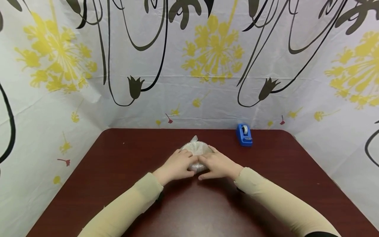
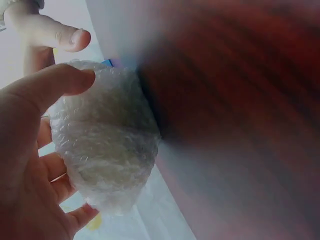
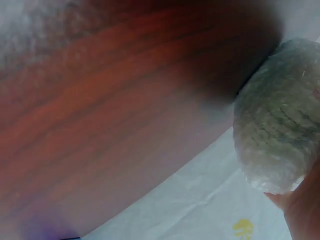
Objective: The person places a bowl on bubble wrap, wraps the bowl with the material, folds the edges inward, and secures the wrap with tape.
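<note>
A roundish bundle in clear bubble wrap [image 1: 195, 148] stands on the dark red table between the two hands. A tuft of wrap sticks up at its far end; what is inside is hidden. My left hand [image 1: 179, 164] holds it from the left: in the left wrist view its thumb lies on the near face of the bundle [image 2: 107, 135] and its fingers reach round behind. My right hand [image 1: 220, 164] rests its fingers over the right side, with the thumb stretched out apart from the wrap. The right wrist view shows the bundle [image 3: 277, 120] with part of that hand below.
A blue tape dispenser [image 1: 244, 135] with a roll of tape stands near the table's back edge, right of the bundle. Pale cloth [image 1: 165, 108] printed with flowers hangs behind and along the sides of the table [image 1: 142, 144].
</note>
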